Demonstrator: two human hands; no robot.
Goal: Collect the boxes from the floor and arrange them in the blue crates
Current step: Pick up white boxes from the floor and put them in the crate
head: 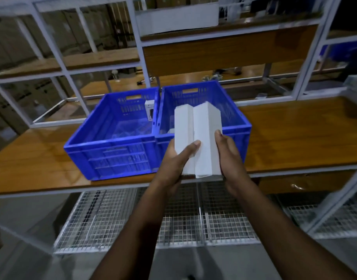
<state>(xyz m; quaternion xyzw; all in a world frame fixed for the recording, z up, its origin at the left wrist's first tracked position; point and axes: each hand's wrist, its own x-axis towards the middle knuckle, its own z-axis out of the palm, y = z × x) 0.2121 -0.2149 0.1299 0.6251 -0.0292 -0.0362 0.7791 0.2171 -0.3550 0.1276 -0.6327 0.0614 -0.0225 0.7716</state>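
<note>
Both hands grasping two white boxes
My left hand (176,158) and right hand (230,156) clasp plain tall white boxes (197,136) side by side above the blue crates (113,150).

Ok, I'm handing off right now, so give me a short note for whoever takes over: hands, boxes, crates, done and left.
Left hand grips the left white box; right hand grips the right white box, side by side above the right crate's front edge.
Two blue crates sit on the wooden shelf. The left crate has one small box standing in its far right corner.
Done: that box crated.
Left: place both held boxes. Floor boxes aren't in view.
</note>
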